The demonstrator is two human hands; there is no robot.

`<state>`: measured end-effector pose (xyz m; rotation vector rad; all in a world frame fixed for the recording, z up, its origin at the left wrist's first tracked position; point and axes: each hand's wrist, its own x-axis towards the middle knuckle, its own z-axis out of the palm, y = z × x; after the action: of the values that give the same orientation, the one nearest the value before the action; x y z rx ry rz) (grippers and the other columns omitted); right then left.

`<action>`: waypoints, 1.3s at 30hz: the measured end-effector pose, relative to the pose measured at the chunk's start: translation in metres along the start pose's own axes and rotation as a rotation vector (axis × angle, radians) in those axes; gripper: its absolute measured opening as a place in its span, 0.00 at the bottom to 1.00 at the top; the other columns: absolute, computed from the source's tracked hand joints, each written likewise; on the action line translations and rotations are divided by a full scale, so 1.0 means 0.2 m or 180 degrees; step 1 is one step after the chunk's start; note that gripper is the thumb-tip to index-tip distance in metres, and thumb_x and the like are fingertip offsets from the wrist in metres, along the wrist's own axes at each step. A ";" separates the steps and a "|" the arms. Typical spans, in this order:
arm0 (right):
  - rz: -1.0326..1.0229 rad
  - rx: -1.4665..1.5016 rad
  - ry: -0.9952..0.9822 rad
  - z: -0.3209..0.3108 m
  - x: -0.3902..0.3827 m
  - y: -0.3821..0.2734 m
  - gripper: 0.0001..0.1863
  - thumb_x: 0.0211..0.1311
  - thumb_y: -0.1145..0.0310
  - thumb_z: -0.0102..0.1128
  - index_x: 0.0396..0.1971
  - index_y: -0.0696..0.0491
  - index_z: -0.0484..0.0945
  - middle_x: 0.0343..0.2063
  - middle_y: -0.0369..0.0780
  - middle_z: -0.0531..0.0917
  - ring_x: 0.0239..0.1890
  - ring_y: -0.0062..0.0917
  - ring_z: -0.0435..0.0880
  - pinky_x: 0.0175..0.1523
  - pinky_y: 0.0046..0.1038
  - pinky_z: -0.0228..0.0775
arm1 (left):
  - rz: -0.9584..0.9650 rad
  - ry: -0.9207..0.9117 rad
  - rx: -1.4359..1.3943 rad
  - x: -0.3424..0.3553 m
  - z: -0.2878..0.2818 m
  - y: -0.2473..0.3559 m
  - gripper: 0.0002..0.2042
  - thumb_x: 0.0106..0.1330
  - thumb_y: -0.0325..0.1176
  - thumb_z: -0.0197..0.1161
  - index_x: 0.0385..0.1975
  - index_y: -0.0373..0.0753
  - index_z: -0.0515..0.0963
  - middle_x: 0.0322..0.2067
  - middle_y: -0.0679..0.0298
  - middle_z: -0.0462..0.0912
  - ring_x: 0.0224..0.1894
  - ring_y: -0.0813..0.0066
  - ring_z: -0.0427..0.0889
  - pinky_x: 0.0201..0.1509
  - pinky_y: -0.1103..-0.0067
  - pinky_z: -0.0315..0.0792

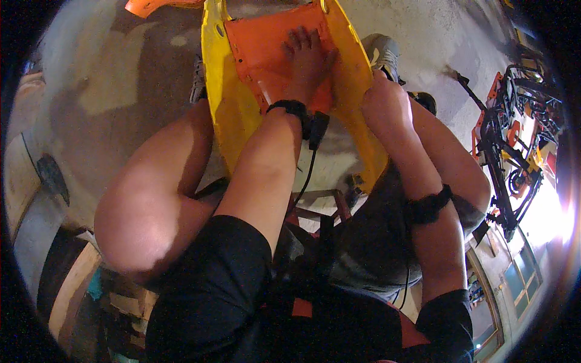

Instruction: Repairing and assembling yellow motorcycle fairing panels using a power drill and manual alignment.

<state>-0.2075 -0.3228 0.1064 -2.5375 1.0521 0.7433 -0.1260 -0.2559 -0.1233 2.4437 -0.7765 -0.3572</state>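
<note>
A yellow molded piece (227, 121) with curved side arms stands between my bent legs. An orange panel (254, 45) is set between its two sides, with small holes along the edges. My left hand (305, 63) lies on the orange panel with fingers spread and holds nothing. My right hand (387, 106) is closed at the outer edge of the yellow piece's right side, beside my shoe; what its fingers hold is hidden. A black strap with a small box and cable (316, 130) is on my left wrist, and another black strap (430, 207) circles my right forearm.
Another orange part (145, 6) lies at the top left on the concrete floor (121, 72). A jumble of black metal frames and parts (514, 151) stands at the right. Boards (72, 290) are at the lower left, and my shoes (381, 54) flank the yellow piece.
</note>
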 end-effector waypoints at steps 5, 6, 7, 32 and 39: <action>-0.0250 -0.0206 -0.0032 0.03 0.03 0.04 0.14 0.55 0.68 0.49 0.39 0.60 0.70 0.29 0.56 0.80 0.36 0.48 0.81 0.42 0.45 0.73 | 0.0027 0.0094 -0.0059 0.01 0.08 -0.03 0.33 0.64 0.52 0.46 0.63 0.36 0.56 0.66 0.43 0.48 0.68 0.36 0.40 0.62 0.39 0.35; -0.0238 -0.0225 -0.0047 0.02 0.03 0.03 0.14 0.55 0.68 0.50 0.38 0.61 0.70 0.29 0.55 0.81 0.37 0.47 0.82 0.42 0.43 0.74 | 0.0025 0.0128 -0.0038 0.01 0.09 -0.04 0.32 0.65 0.51 0.45 0.63 0.36 0.55 0.66 0.43 0.48 0.68 0.36 0.40 0.62 0.39 0.34; -0.0239 -0.0174 0.0006 0.02 0.03 0.02 0.14 0.55 0.68 0.49 0.38 0.61 0.70 0.28 0.55 0.80 0.35 0.48 0.81 0.41 0.44 0.73 | 0.0023 0.0163 -0.0017 0.02 0.10 -0.05 0.31 0.66 0.51 0.44 0.64 0.36 0.55 0.66 0.43 0.48 0.68 0.36 0.39 0.62 0.38 0.34; -0.0824 0.0015 0.0582 0.10 -0.04 0.06 0.09 0.52 0.69 0.54 0.31 0.58 0.71 0.23 0.53 0.80 0.29 0.49 0.81 0.33 0.44 0.75 | -0.0402 0.0030 -0.0003 0.06 0.09 0.01 0.30 0.66 0.49 0.43 0.65 0.41 0.53 0.67 0.47 0.46 0.69 0.43 0.39 0.60 0.35 0.32; -0.0582 0.0039 0.0459 0.10 -0.03 0.08 0.10 0.51 0.69 0.55 0.31 0.59 0.71 0.23 0.54 0.80 0.30 0.49 0.81 0.35 0.46 0.75 | -0.0345 -0.0077 -0.0045 0.03 0.06 0.02 0.30 0.65 0.49 0.45 0.64 0.41 0.54 0.66 0.47 0.49 0.69 0.44 0.45 0.61 0.36 0.36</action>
<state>-0.2296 -0.3216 0.0914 -2.6646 0.8479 0.5103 -0.1279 -0.2665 -0.1312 2.4783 -0.6509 -0.4325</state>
